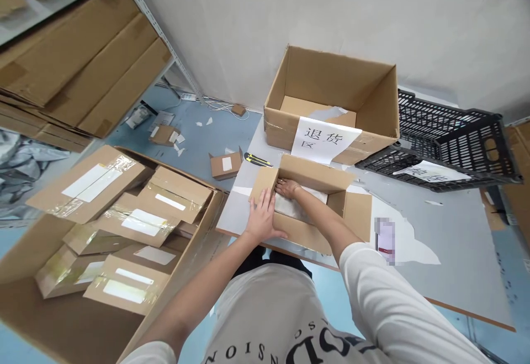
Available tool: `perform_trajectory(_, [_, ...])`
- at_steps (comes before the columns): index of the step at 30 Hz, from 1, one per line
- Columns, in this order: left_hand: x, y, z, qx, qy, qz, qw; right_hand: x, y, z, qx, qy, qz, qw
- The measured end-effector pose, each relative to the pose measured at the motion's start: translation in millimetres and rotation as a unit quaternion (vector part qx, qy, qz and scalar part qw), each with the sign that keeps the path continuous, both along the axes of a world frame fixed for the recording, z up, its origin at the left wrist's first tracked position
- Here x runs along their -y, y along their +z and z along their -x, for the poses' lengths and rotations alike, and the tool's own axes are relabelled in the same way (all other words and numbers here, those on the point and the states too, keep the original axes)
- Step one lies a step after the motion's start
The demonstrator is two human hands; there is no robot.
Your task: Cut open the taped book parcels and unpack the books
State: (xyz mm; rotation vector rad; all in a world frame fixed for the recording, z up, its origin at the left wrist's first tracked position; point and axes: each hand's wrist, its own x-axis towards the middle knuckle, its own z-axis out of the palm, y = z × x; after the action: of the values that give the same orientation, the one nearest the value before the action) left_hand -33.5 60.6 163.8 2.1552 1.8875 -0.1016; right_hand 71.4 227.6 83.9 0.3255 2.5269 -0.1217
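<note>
Your left hand (261,217) lies flat, fingers spread, on the left flap and near wall of the small open carton (308,201) standing on the bench (455,242), just in front of you at the bench's left end. It presses on the cardboard rather than gripping it. Your right hand (287,188) reaches down inside that carton, fingers lightly curled on a pale wrapped packet (290,205) that lies on the carton's bottom; whether the fingers actually close round the packet I cannot tell.

Just behind the carton, touching or nearly so, stands a larger open box (331,99) with a white paper sign (323,138) hanging over its front wall. To the right of that box sits a black plastic crate (447,137). A yellow-and-black utility knife (257,159) lies at the bench's far left edge. On the floor to your left, a big carton (62,320) holds many taped parcels (136,223) with white labels, piled loosely. Flat cardboard sheets (83,60) are stacked on the shelf at upper left.
</note>
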Motion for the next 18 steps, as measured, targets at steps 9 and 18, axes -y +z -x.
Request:
perform_trajectory(9, [-2.7,4.6,-5.4,-0.005,0.038,0.017,0.999,-5.4,13.6,-3.8,-0.022,0.056,-0.014,0.998])
perform_trajectory(18, [-9.6,20.0,-10.1,0.007,0.049,0.021,0.999,-4.8,60.9,-11.5,-0.040,0.048,-0.033,0.997])
